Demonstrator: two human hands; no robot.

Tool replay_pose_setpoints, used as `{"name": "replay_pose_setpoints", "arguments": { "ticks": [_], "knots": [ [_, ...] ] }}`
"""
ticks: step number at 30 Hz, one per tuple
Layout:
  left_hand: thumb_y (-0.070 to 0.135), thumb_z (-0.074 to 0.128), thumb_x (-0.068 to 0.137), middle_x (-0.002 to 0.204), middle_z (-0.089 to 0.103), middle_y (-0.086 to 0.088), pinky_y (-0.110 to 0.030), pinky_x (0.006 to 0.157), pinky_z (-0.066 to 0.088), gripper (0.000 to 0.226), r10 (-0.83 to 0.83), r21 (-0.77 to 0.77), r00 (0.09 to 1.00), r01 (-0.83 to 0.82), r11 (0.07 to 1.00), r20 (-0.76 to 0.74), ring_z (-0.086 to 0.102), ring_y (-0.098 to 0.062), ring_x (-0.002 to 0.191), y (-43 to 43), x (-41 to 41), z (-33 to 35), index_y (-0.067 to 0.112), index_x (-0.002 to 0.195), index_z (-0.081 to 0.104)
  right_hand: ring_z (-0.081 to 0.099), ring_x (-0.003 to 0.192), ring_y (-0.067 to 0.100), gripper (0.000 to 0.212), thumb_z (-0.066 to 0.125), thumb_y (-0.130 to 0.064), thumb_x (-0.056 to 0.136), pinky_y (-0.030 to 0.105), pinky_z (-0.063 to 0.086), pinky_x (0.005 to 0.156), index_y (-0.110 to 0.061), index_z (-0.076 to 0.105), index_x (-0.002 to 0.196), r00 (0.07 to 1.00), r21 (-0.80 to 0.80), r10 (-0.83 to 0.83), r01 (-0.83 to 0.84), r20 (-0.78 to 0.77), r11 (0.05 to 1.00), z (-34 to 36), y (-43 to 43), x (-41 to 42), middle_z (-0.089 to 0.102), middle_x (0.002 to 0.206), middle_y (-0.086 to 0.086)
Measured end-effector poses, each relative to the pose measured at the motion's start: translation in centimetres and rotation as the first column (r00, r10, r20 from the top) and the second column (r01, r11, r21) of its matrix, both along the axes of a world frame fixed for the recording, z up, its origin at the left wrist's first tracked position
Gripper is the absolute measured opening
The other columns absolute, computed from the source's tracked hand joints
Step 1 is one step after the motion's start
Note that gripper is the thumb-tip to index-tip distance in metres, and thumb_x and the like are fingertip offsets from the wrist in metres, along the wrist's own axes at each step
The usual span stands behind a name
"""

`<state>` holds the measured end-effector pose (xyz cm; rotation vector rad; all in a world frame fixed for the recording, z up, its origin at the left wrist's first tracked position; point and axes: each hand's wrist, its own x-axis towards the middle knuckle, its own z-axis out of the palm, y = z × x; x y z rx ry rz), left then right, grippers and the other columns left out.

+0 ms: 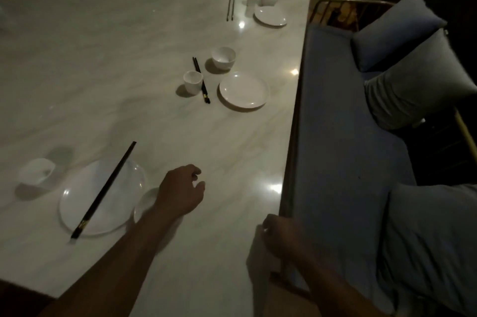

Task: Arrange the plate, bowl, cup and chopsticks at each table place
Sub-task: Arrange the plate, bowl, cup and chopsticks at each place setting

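Plate under chopsticks — left hand loose, empty; right hand around table edge.

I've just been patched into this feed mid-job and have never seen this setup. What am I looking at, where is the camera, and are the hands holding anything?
There is no machine: a person is setting the table with bare hands. The one picture comes from a camera worn on their head, looking forward and down. The left hand hovers over the marble table, fingers loosely curled, holding nothing. The right hand is at the table's edge; I cannot tell whether it grips it. Nearest, the near chopsticks lie across the near plate. Further on sit the middle plate, bowl, cup and middle chopsticks.
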<state>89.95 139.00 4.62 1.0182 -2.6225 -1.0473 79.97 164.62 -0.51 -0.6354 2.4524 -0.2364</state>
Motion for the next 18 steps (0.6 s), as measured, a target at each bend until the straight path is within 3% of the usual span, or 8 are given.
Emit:
{"name": "replay_pose_setpoints", "arguments": {
  "ticks": [9,13,18],
  "knots": [
    [0.023,0.075,0.075,0.093,0.072,-0.002,-0.039,0.083,0.055,0.03,0.17,-0.02,0.984,-0.171,0.985,-0.051,0.068,-0.022,0.089,-1.5,-1.5,-0.7,0.016,0.104,0.069,0.066,0.096,0.019,0.023,0.056,-0.033,0.085,0.022,0.045,0.069,-0.023,0.066,0.103,0.988,-0.019,0.153,-0.153,-0.01,0.988,0.3,-5.6,-7.6,0.07,0.107,0.001],
    [0.026,0.074,0.076,0.094,0.072,-0.001,-0.038,0.083,0.054,0.03,0.201,-0.008,0.979,-0.202,0.979,-0.033,0.067,-0.02,0.089,-2.3,-2.6,-0.7,0.017,0.104,0.068,0.065,0.091,0.018,0.018,0.057,-0.032,0.085,0.013,0.035,0.055,-0.023,0.066,0.098,0.982,-0.053,0.187,-0.186,-0.001,0.981,0.1,-7.9,-9.9,0.07,0.103,0.001],
    [0.024,0.074,0.077,0.094,0.07,-0.002,-0.037,0.083,0.054,0.03,0.244,0.02,0.97,-0.244,0.97,-0.01,0.065,-0.021,0.089,-3.7,-3.2,-0.4,0.016,0.105,0.067,0.066,0.091,0.018,0.017,0.059,-0.033,0.084,0.019,0.046,0.066,-0.024,0.067,0.096,0.962,-0.039,0.269,-0.268,0.036,0.963,0.8,-11.3,-11.6,0.07,0.103,0.001]
  ]
}}
